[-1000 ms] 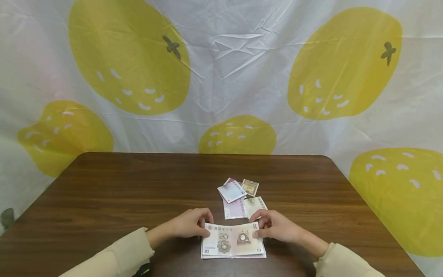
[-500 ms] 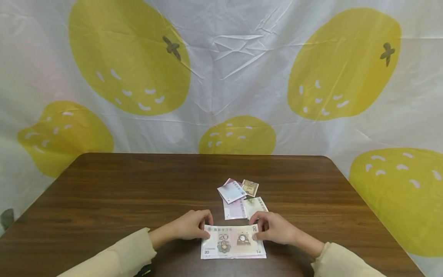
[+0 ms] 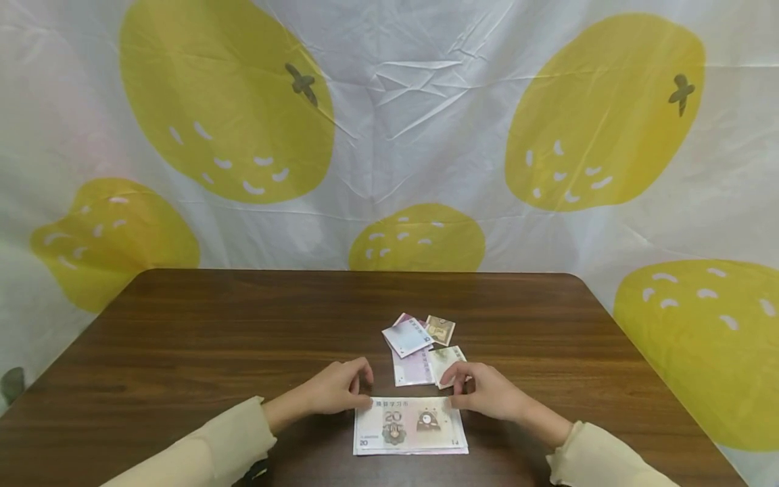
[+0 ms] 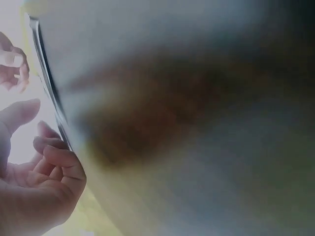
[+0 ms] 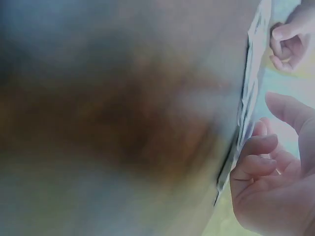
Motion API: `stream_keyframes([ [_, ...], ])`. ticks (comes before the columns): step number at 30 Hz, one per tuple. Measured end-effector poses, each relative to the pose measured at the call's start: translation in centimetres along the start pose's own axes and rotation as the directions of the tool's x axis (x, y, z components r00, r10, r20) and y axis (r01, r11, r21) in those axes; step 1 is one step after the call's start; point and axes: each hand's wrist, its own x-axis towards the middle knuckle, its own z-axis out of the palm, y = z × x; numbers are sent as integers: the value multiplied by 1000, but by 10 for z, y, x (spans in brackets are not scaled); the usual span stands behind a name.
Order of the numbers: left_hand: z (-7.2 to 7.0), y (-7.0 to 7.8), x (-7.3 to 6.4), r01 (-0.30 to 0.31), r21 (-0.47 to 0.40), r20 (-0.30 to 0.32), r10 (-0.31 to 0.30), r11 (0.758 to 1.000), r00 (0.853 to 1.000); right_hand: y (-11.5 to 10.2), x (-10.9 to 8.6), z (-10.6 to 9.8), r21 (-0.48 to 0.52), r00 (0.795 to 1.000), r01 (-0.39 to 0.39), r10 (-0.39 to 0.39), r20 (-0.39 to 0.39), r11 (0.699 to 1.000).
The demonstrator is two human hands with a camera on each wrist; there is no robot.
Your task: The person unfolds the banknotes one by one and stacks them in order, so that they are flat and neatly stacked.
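Between the two hands, a little nearer to the person's body, a stack of notes (image 3: pixel 411 427) lies flat on the dark table (image 3: pixel 243 352); the number 20 is printed on the top sheet. The left hand (image 3: pixel 333 390) is at its far left corner and the right hand (image 3: pixel 487 392) at its far right corner. Both seem to be released: in the wrist views each thumb stands apart from the loosely bent fingers, with nothing between them. Whether the thumbs press lightly on the paper cannot be told.

Just beyond the stack, on the side of the right hand, lie smaller notes: a bluish note (image 3: pixel 406 337) over a purple note (image 3: pixel 412 367), a brown note (image 3: pixel 441 330) farther away, and a greenish note (image 3: pixel 447 362) partly hidden by the right fingers.

The stack should be very light and thin, easy to bend, somewhat stiffer as a pile than as one sheet. Its sheets can probably slide over each other, so a pull at only one corner may spread them; a hard pinch may crease the paper. The better hold would be at both short sides together, thumbs above and fingers below. At the edge nearest the body, lower sheets stick out slightly, so that side would need evening.
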Motion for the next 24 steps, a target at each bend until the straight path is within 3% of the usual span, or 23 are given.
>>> stream_keyframes([
  [7,-11,-11,19,31,-19,-130,-33,999,991,9,17,-14,47,996,-32,36,-87,998],
  [12,-15,-22,36,100,1,-190,-98,995,977,17,31,-20,112,988,-77,91,-125,991],
  [16,-17,-22,46,135,2,-214,-131,991,968,22,42,-21,116,979,-124,140,-147,985],
  [24,-15,-22,62,164,24,-217,-155,986,964,25,60,-20,100,955,-241,254,-150,965],
])
